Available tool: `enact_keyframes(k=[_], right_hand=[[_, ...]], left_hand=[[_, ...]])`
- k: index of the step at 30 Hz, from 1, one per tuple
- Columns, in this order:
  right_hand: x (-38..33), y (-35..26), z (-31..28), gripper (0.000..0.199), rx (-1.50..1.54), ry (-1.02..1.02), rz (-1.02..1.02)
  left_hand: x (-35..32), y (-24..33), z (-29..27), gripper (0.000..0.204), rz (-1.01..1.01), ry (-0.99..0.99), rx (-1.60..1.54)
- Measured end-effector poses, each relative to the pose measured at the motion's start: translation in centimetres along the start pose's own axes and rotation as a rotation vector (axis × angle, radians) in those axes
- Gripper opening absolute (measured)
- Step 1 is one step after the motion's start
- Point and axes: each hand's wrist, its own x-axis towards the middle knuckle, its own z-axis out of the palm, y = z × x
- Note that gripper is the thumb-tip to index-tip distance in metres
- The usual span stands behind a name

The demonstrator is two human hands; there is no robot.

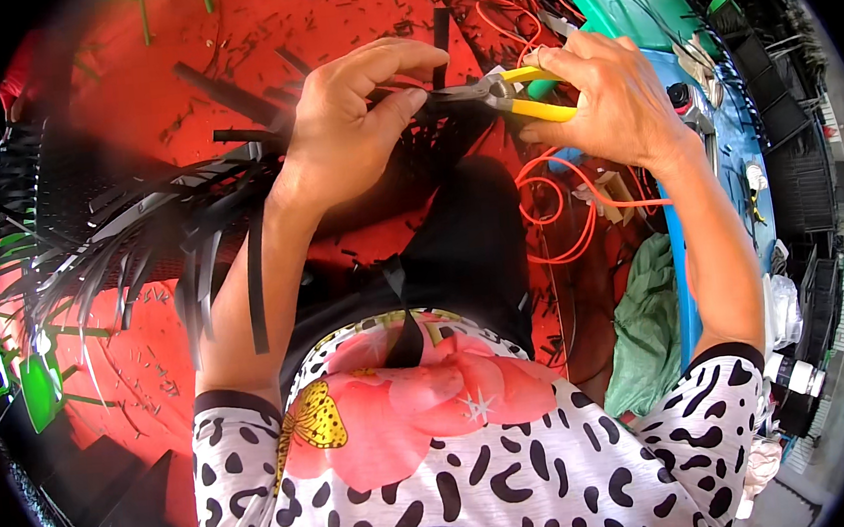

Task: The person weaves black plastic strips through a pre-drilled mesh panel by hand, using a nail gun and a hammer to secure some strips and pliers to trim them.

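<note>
Left hand: the left hand [354,119] is curled, thumb and forefinger pinching the end of a black strip [417,91] right at the nose of the pliers.
Right hand: the right hand [608,97] is wrapped around the yellow handles of the pliers [508,95], squeezing them; the metal nose points toward the left hand and meets the strip there.
Where the work sits: the strip belongs to a black woven panel [105,201] that lies across the person's lap, left of the pliers, with loose strip ends [192,274] fanning down from its edge.
How the strips look to handle: thin, flat and light, I judge; springy rather than limp, since the loose ends hold a curve instead of flopping. The surface looks smooth and glossy, so likely slippery between bare fingers, which fits the pliers gripping the tip.
Where to take hold: close to the free end, with fingers just behind the pliers' nose; further back the strip would probably flex away.
The panel itself: stiffer than a single strip but still bendy; it seems best held by the woven part, not the fringe.
Floor: a red floor [320,11] beyond the pliers, strewn with short black offcuts [226,90].
Cord: an orange cord [557,201] loops just below the pliers.
Containers: black crates [795,171] stand stacked well to the right of the pliers; I cannot tell what is in them.
Cloth: a green cloth [648,324] is bunched below the right forearm.
</note>
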Motion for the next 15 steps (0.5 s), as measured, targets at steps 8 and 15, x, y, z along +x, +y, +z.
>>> enact_keyframes(k=[8, 15], right_hand=[[-0.24, 0.43, -0.54, 0.049, -0.037, -0.001, 0.034], [0.62, -0.16, -0.62, 0.046, -0.051, -0.033, 0.029]], left_hand=[[0.01, 0.01, 0.02, 0.03, 0.06, 0.008, -0.006], [-0.05, -0.16, -0.1, 0.03, 0.056, 0.005, 0.013]])
